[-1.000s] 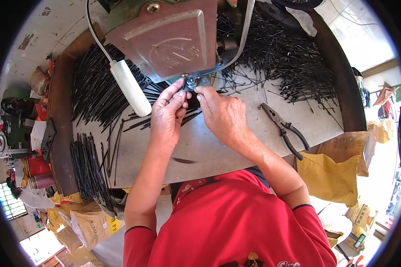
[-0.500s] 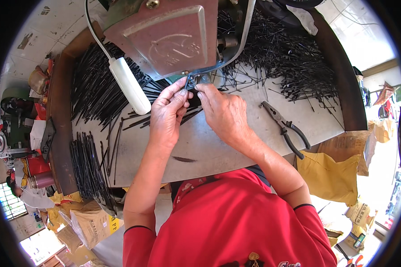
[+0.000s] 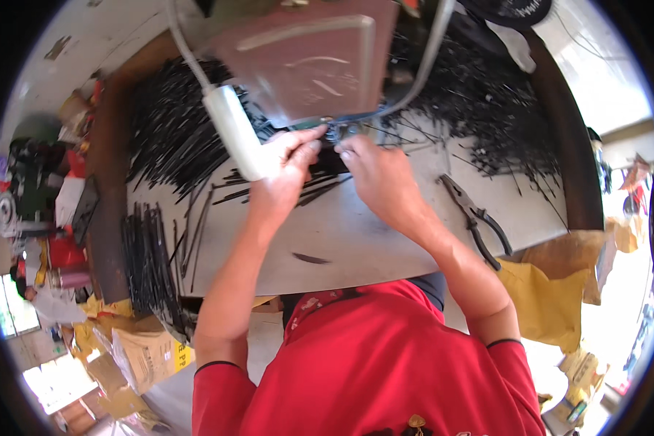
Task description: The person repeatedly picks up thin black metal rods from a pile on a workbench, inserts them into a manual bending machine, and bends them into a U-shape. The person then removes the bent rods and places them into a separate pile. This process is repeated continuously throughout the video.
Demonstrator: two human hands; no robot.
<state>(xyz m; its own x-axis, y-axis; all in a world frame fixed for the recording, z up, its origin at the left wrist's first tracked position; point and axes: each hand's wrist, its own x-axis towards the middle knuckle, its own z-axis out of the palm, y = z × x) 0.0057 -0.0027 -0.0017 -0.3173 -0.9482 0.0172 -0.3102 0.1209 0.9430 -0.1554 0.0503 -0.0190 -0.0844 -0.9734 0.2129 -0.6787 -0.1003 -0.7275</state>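
Both hands are meeting at the far middle of the grey worktable (image 3: pixel 356 232), under the reddish metal cover (image 3: pixel 298 62) of a bench machine. Left hand (image 3: pixel 287 171) is curling, fingertips pinching a small dark part (image 3: pixel 332 136) at the machine's lower edge. Right hand (image 3: pixel 378 174) is closing its fingers on the same part from the other side. Part is tiny, blurred, shape unclear. White-handled lever (image 3: pixel 232 131) is lying just beside the left hand. Pliers (image 3: pixel 476 221) are resting well right. Black rods (image 3: pixel 160 145) are piling up left and beyond.
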